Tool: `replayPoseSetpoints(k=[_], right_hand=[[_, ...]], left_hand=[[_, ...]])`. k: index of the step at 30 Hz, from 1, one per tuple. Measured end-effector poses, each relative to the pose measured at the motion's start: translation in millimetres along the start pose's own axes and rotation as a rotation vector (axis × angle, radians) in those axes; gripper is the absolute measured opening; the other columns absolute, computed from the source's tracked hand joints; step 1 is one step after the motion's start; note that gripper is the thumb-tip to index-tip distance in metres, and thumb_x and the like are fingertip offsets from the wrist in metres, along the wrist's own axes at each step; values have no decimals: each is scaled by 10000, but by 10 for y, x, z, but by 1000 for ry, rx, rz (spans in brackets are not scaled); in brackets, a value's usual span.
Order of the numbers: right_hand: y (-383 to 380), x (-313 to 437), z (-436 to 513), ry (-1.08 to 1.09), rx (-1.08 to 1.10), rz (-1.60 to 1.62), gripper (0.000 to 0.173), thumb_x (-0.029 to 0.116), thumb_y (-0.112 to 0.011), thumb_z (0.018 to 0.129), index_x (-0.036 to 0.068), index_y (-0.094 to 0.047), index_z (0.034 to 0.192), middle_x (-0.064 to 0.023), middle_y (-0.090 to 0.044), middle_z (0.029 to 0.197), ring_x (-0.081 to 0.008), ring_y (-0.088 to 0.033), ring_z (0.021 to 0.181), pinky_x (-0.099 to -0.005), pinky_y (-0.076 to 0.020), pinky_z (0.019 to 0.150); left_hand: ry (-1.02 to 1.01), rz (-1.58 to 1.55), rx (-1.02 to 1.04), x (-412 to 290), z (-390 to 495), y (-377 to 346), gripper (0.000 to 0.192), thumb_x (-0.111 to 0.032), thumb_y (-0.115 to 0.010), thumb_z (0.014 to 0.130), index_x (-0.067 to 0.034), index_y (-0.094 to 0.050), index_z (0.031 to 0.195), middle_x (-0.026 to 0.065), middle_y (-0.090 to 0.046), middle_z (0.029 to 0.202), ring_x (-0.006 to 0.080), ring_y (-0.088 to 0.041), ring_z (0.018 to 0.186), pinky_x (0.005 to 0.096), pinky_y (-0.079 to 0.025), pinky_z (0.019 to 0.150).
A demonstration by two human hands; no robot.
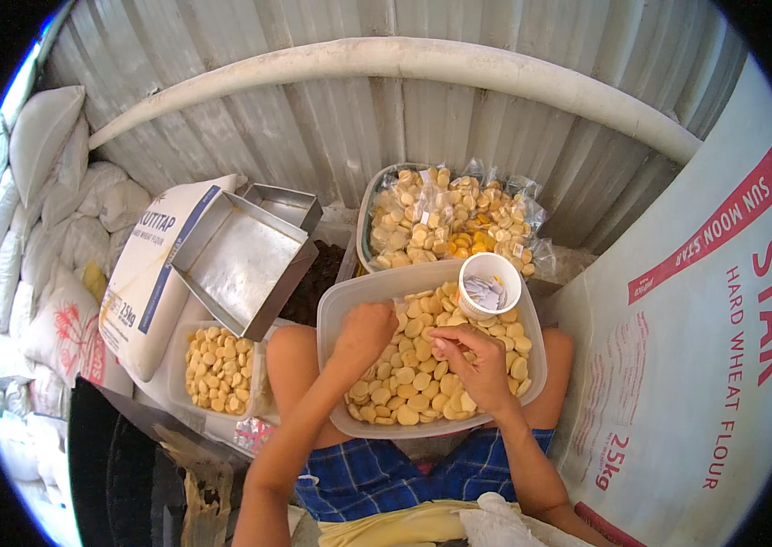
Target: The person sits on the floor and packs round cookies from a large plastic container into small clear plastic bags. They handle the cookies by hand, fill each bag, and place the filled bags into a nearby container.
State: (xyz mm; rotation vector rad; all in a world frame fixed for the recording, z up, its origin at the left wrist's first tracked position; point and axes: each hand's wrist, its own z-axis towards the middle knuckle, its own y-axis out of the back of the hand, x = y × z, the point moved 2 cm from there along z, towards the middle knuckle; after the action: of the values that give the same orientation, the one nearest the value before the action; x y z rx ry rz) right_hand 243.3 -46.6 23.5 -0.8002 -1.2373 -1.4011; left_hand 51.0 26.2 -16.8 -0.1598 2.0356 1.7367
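Observation:
A translucent plastic tub (329, 328) rests across my lap, filled with round pale-yellow biscuits (408, 383). My left hand (367, 331) is over the tub's left side, fingers curled inward; whether anything is in them is hidden. Over the middle of the biscuits, my right hand (473, 357) has thumb and forefinger close together, and I cannot make out anything between them. A white cup (490, 311) holding small paper slips (484, 292) stands at the tub's far right, beyond my right hand.
Behind the tub, another container (363, 232) holds filled clear plastic bags (427, 212) of biscuits. To the left are a smaller biscuit tub (177, 369), metal trays (239, 253) and a flour sack (147, 294). A large printed sheet (659, 383) rises at right; corrugated metal (331, 130) stands behind.

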Motion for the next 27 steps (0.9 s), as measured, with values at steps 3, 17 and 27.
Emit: replayPoseSetpoints(k=[3,17,27], right_hand=[[119,-50,44,41,-163,41,232,100,-608,934,10,-644,1145,-58,-662,1007,-89,-597,711,-209,-509,646],[-30,203,108,-175,88,447,152,182,-666,919,35,-644,887,47,-554,699,-19,-426,588,-183,-321,523],[-124,249,226,67,19,367,92,127,-662,914,54,-608,903,7,-579,797,-20,-475,724,-180,-341,543]], left_hand=[[-25,-618,-55,-400,-304,578,215,-174,-600,938,31,-639,987,155,-702,914,239,-681,836,320,-531,753],[-109,-1326,-48,-509,-832,636,140,-117,-615,940,-2,-639,1018,103,-694,1002,165,-658,913,308,-528,816],[-89,-776,-203,-483,-730,522,351,-282,-577,982,10,-622,791,25,-554,639,65,-481,585,255,-370,511]])
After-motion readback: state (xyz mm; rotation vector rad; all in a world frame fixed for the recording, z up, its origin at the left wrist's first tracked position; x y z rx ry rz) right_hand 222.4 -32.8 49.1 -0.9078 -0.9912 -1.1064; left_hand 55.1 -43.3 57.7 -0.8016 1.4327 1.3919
